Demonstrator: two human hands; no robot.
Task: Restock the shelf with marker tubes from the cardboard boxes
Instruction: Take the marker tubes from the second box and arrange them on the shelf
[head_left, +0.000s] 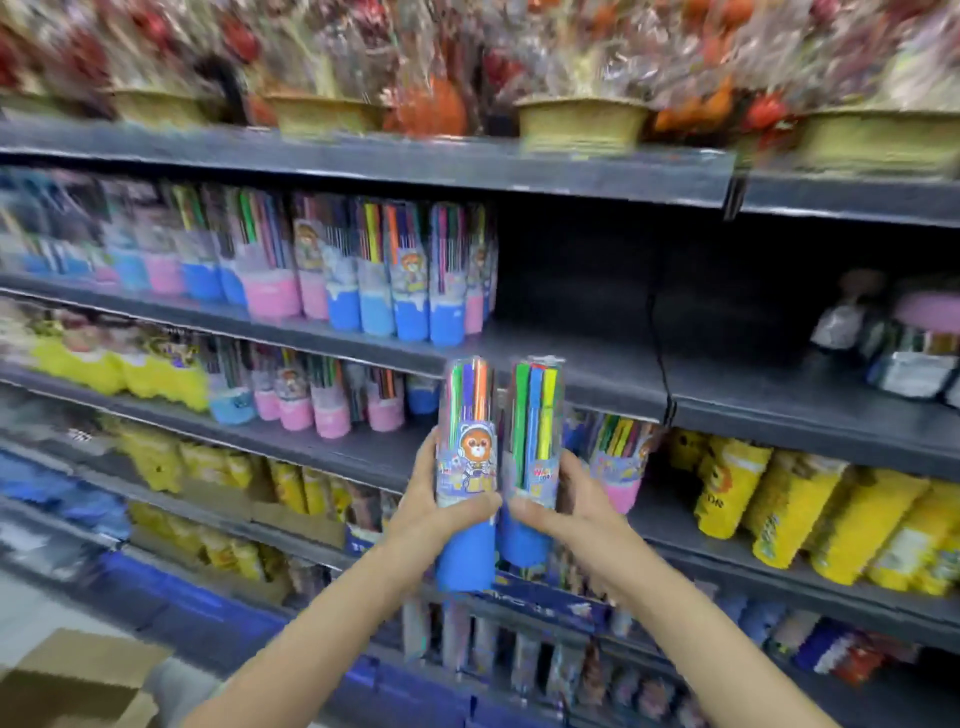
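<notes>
Marker tubes (466, 467), one per gripping hand (441, 514).

Grey shelf (597, 358) runs across the middle, and a tight row of marker tubes (363, 270) stands upright on its left stretch, pink and blue bases forward. Right of that row the board lies bare, then blurred packs (904, 353) sit at the far right. Above the row, woven pots (582, 122); below it, more tubes (322, 400) and yellow packs (119, 371).
</notes>
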